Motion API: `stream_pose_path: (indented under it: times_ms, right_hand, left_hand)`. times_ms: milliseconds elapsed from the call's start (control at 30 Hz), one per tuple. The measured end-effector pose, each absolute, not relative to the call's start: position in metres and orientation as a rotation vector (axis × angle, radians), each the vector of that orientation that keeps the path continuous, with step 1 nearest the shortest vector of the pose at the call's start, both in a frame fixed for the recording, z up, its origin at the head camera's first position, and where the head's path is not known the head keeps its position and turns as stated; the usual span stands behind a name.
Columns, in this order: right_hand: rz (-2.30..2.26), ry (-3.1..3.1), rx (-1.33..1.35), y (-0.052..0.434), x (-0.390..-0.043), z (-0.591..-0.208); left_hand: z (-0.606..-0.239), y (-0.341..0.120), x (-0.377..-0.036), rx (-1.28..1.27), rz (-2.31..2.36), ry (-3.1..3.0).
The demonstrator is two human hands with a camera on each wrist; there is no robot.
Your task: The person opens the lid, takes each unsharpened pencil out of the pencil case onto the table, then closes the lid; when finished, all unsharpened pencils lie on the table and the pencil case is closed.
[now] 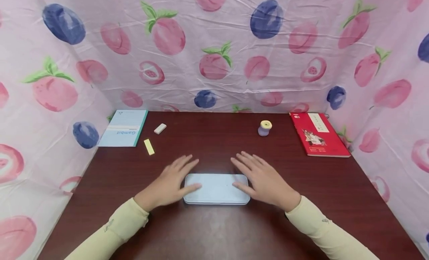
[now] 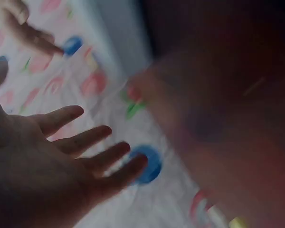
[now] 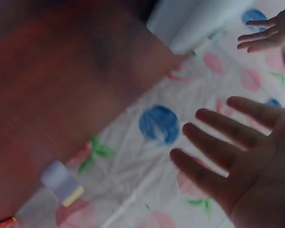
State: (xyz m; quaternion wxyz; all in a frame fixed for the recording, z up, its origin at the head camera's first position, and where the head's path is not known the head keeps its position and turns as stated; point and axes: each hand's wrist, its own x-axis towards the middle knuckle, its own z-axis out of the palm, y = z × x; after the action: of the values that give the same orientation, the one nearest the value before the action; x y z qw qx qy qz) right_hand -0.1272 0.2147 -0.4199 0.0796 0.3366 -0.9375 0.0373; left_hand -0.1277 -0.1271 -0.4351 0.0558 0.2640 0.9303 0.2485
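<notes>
Left hand: your left hand (image 1: 169, 183) lay flat with fingers spread, thumb resting on the left end of the case.
Right hand: your right hand (image 1: 264, 181) mirrored it, fingers wide, thumb on the right end; neither hand gripped anything.
Pencil case: the pale blue tin (image 1: 216, 189) sat low in the centre of the frame, on the dark table (image 1: 214, 230).
Advice: you did well to press evenly at both ends, since the tin probably slides.
Surroundings: eraser (image 1: 159, 128) and notebook (image 1: 123, 128) upper left, red book (image 1: 318, 134) upper right.

Pale blue-grey rectangular case (image 1: 216, 189), dark reddish-brown wooden table (image 1: 214, 230), pink fruit-print cloth backdrop (image 1: 214, 47), red book (image 1: 318, 133), light blue notebook (image 1: 123, 127), pale yellow sleeves (image 1: 114, 230).
</notes>
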Motion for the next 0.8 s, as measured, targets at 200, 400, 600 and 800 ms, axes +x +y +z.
stream_pose_path:
  times_ms: [200, 400, 600, 800]
  right_hand:
    - [0.025, -2.819, 1.222, 0.212, -0.124, -0.445]
    - [-0.043, -2.788, 1.282, 0.206, -0.122, -0.456]
    - [-0.097, -2.732, 1.29, 0.199, -0.127, -0.458]
    - [-0.141, -2.671, 1.293, 0.198, -0.15, -0.464]
  left_hand:
    - [-0.459, -0.127, -0.117, 0.876, 0.728, 2.693]
    - [-0.463, -0.118, -0.119, 1.001, 0.54, 2.753]
    - [-0.461, -0.11, -0.126, 1.02, 0.414, 2.826]
    - [-0.459, -0.11, -0.146, 1.005, 0.366, 2.848]
